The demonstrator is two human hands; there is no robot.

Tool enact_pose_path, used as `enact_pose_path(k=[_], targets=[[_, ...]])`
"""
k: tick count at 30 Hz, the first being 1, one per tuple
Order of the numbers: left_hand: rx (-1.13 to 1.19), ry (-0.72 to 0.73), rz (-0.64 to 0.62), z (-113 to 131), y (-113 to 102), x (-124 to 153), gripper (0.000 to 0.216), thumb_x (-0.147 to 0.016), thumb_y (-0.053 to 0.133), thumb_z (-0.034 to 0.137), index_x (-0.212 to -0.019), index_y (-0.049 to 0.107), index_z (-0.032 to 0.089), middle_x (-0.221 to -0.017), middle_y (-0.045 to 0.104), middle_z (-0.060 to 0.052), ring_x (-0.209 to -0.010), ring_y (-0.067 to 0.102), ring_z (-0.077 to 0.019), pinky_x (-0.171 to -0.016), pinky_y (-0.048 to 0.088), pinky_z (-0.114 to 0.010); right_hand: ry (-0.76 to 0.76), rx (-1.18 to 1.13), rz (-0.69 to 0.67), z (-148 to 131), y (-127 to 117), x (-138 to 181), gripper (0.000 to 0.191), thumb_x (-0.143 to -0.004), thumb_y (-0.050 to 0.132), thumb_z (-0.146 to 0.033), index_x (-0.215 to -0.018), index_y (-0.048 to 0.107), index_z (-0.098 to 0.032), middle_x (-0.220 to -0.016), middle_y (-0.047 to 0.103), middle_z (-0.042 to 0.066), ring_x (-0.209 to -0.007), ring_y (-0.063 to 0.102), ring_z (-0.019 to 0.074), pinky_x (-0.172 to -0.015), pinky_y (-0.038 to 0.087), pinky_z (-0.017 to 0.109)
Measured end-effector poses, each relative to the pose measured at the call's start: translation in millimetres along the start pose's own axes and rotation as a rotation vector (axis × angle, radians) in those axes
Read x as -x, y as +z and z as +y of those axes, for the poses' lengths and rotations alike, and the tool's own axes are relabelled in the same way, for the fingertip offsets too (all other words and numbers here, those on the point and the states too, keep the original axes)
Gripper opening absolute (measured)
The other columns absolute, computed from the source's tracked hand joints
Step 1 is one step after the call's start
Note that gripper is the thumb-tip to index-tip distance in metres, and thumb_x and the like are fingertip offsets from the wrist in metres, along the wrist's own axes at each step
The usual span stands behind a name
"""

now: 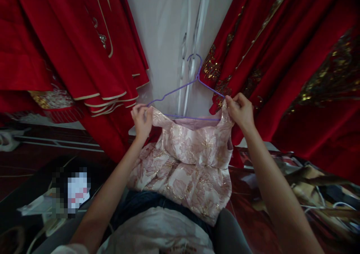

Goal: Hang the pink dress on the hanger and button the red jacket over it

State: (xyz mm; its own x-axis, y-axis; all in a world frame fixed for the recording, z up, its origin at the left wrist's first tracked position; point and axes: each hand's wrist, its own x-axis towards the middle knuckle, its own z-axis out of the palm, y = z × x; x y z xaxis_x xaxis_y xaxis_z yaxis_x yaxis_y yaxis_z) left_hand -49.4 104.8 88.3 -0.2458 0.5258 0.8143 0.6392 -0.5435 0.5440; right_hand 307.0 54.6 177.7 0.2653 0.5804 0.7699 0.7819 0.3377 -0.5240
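A pale pink brocade dress [197, 145] with gold flower patterns hangs from a purple wire hanger [180, 86] in front of me, its skirt draped over my lap. My left hand [142, 122] is closed around the left shoulder strap at that end of the hanger. At the other end, my right hand [240, 109] pinches the right shoulder strap against the hanger's arm. The hanger's hook points up and hangs on nothing I can make out. Its lower bar crosses the dress's open neckline, where mauve lining shows.
Red garments with white piping [112, 70] hang at the left, and red garments with gold sequins [270, 59] at the right. Between them stand white cabinet doors [163, 33]. A dark surface [28, 194] with blurred items lies at lower left; cluttered bags [312, 186] lie at lower right.
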Motion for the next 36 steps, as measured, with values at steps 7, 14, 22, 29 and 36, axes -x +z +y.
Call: enact_pose_path(k=[7,14,22,29,36], targets=[[0.03,-0.114,-0.1,-60,-26,4,0.034,-0.092,0.048,0.045,-0.083,0.067,0.019,-0.091,0.067,-0.005,-0.09,0.059,-0.0183,-0.089,0.042,-0.032,-0.001,-0.042,-0.006,8,2,-3,0.04,-0.082,0.059,-0.054,-0.063,0.043,-0.023,-0.056,0.042,-0.004,-0.052,0.037,0.012,-0.051,0.031,0.026],[0.071,-0.15,-0.085,-49,-24,-1,0.037,-0.092,0.046,0.047,-0.081,0.067,0.019,-0.084,0.067,-0.004,-0.082,0.059,-0.0168,-0.084,0.044,-0.029,-0.019,0.053,0.033,7,-4,-7,0.043,-0.079,0.058,-0.061,-0.062,0.044,-0.024,-0.055,0.044,-0.003,-0.052,0.04,0.0134,-0.051,0.036,0.027],[0.159,-0.091,-0.342,-28,-12,-61,0.039,-0.086,0.053,0.049,-0.071,0.067,0.016,-0.067,0.063,-0.003,-0.064,0.055,-0.0153,-0.062,0.041,-0.025,-0.021,0.097,0.032,2,-9,-7,0.04,-0.082,0.059,-0.056,-0.062,0.045,-0.024,-0.055,0.044,-0.004,-0.052,0.041,0.0128,-0.054,0.037,0.028],[0.18,-0.21,-0.345,-58,-28,-26,0.041,-0.087,0.05,0.051,-0.074,0.065,0.015,-0.064,0.06,-0.001,-0.06,0.053,-0.0135,-0.057,0.038,-0.023,-0.023,0.117,0.065,0,-7,-4,0.037,-0.083,0.06,-0.051,-0.063,0.047,-0.023,-0.055,0.047,-0.004,-0.052,0.044,0.013,-0.056,0.038,0.028],[0.202,-0.254,-0.33,-59,-38,-12,0.043,-0.088,0.048,0.052,-0.081,0.068,0.016,-0.07,0.065,-0.002,-0.065,0.057,-0.0142,-0.061,0.043,-0.023,-0.001,0.103,0.062,0,-10,-3,0.036,-0.082,0.06,-0.053,-0.065,0.049,-0.023,-0.055,0.049,-0.003,-0.052,0.043,0.0132,-0.054,0.035,0.028]])
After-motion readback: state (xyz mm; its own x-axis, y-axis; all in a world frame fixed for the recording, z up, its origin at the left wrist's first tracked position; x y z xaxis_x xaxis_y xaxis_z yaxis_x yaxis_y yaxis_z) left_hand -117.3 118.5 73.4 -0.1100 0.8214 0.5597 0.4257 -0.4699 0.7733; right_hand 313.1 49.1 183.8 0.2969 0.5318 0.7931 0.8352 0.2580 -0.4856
